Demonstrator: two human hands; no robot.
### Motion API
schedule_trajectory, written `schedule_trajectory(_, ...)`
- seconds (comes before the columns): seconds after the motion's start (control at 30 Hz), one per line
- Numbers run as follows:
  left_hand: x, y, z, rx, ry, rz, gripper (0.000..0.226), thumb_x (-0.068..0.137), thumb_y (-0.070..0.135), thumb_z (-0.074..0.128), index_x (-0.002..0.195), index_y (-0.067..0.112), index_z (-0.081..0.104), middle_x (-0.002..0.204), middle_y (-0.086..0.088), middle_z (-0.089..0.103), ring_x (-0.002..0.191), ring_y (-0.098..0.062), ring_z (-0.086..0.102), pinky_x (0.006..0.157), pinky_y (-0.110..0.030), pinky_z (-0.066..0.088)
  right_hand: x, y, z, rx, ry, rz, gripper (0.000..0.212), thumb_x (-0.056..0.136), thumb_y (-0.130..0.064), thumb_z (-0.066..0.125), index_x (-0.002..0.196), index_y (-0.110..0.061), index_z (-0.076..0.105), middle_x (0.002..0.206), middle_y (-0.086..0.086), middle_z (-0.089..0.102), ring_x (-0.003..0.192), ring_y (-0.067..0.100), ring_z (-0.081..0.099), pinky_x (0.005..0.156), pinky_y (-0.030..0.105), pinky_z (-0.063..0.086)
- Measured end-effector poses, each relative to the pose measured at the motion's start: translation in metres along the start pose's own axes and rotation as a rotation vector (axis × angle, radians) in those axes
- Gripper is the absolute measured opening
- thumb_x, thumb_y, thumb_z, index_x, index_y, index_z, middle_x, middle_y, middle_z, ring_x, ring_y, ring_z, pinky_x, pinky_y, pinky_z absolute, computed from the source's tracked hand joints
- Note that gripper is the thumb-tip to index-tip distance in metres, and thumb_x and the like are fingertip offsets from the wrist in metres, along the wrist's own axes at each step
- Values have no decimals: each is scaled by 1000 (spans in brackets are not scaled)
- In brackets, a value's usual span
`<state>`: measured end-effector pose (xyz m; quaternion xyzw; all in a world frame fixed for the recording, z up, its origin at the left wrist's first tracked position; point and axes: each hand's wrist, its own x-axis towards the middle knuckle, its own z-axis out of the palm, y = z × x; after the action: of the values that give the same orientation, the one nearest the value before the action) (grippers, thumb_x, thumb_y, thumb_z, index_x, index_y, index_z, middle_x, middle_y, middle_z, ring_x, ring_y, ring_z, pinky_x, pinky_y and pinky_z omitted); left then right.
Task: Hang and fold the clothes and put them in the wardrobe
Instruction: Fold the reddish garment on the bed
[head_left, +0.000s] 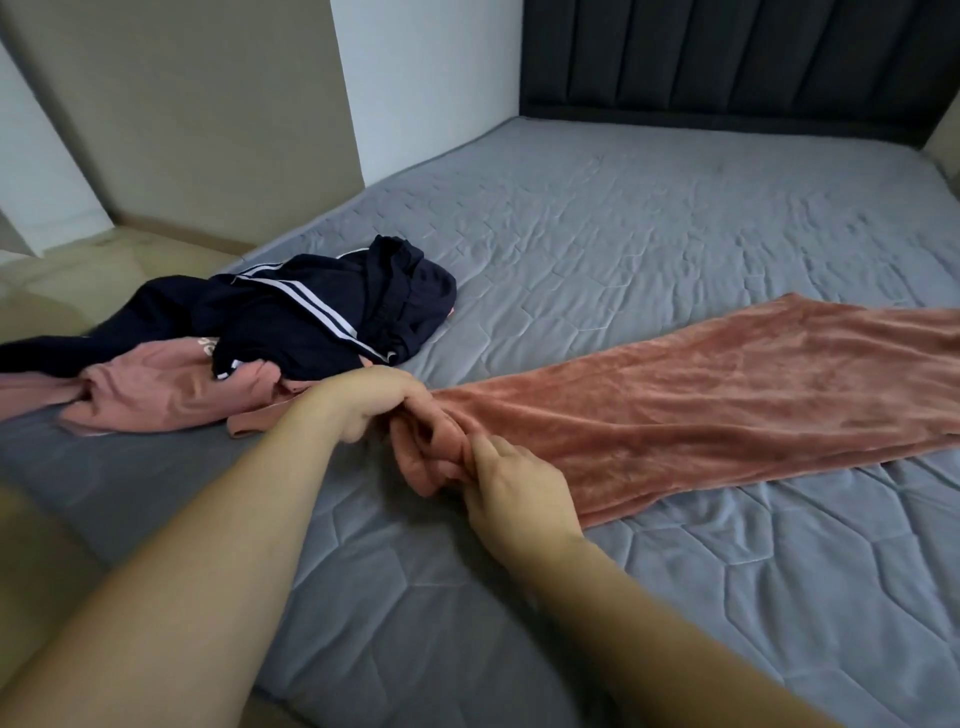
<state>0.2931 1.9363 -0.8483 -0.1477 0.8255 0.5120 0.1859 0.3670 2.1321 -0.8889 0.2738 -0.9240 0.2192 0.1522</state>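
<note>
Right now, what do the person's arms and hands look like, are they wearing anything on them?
Both forearms are bare as far as the picture shows: no sleeves reach into view. The left hand and right hand wear no gloves, and no watch, bracelet or ring shows on either. Fingernails look short and unpainted, though they are too small to be sure.
</note>
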Motion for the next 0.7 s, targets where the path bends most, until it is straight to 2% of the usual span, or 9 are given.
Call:
schedule_trajectory(0.07, -3, 26, 1, -63, -64, 9, 20, 81, 20, 60, 100, 18, 67, 86, -10, 66, 64, -21, 57, 59, -29, 43, 4, 18, -21, 234, 79, 140, 22, 87, -37, 45, 102, -21, 50, 99, 3, 67, 86, 28, 62, 65, 34, 41)
schedule_trajectory(0.17, 0, 84, 20, -184, -139, 80, 23, 93, 18, 48, 100, 18, 70, 80, -3, 66, 57, -11, 55, 45, -21, 41, 8, 52, -59, 630, 187, 346, 18, 91, -24, 51, 108, -28, 50, 100, -8, 68, 91, 10, 62, 78, 33, 49)
schedule_trajectory(0.23, 3, 127, 45, -237, -180, 115, 28, 88, 17, 44, 94, 10, 70, 85, -8, 66, 65, -16, 59, 53, -25, 47, 10, 79, -86, 720, 287, 398, 20, 91, -15, 53, 107, -27, 55, 97, -15, 65, 90, 0, 60, 81, 29, 50)
schedule_trajectory(0.33, 6, 180, 89, -280, -296, 169, 52, 68, 5, 34, 109, -1, 65, 99, -15, 58, 80, -26, 53, 72, -33, 46, 5, 127, -125, 814, 391, 528, 17, 90, -15, 55, 104, -21, 61, 102, -7, 66, 97, 7, 61, 89, 36, 52)
schedule_trajectory(0.4, 9, 207, 125, -124, -305, 226, 57, 57, -7, 37, 106, 2, 65, 96, -15, 60, 81, -24, 56, 69, -28, 46, -6, 161, -147, 859, 415, 620, 12, 89, -19, 56, 100, -21, 61, 102, -4, 66, 97, 11, 61, 90, 41, 52)
schedule_trajectory(0.47, 18, 234, 165, 239, -231, 313, 44, 69, -17, 43, 98, 7, 67, 91, -13, 62, 80, -22, 55, 64, -29, 42, -20, 194, -168, 905, 427, 665, 13, 88, -18, 57, 100, -25, 60, 101, -7, 66, 100, 11, 62, 91, 38, 52)
schedule_trajectory(0.5, 26, 248, 188, 386, -168, 364, 33, 80, -14, 48, 98, 5, 68, 94, -14, 65, 86, -26, 59, 69, -31, 47, -25, 210, -179, 927, 445, 673, 19, 88, -16, 57, 103, -25, 59, 103, -8, 66, 102, 10, 61, 93, 35, 51)
schedule_trajectory(0.6, 49, 294, 253, 470, -156, 440, 28, 93, -5, 50, 118, -1, 64, 120, -22, 65, 117, -36, 59, 101, -48, 47, -33, 264, -208, 999, 555, 700, 25, 87, -13, 55, 112, -20, 57, 110, -7, 64, 107, 9, 59, 97, 31, 47)
schedule_trajectory(0.7, 76, 346, 318, 548, -153, 521, 29, 97, -1, 45, 119, 2, 62, 118, -21, 66, 114, -37, 61, 98, -52, 49, -34, 322, -238, 1055, 665, 708, 16, 86, -17, 56, 100, -24, 55, 106, -6, 62, 100, 5, 59, 83, 21, 46)
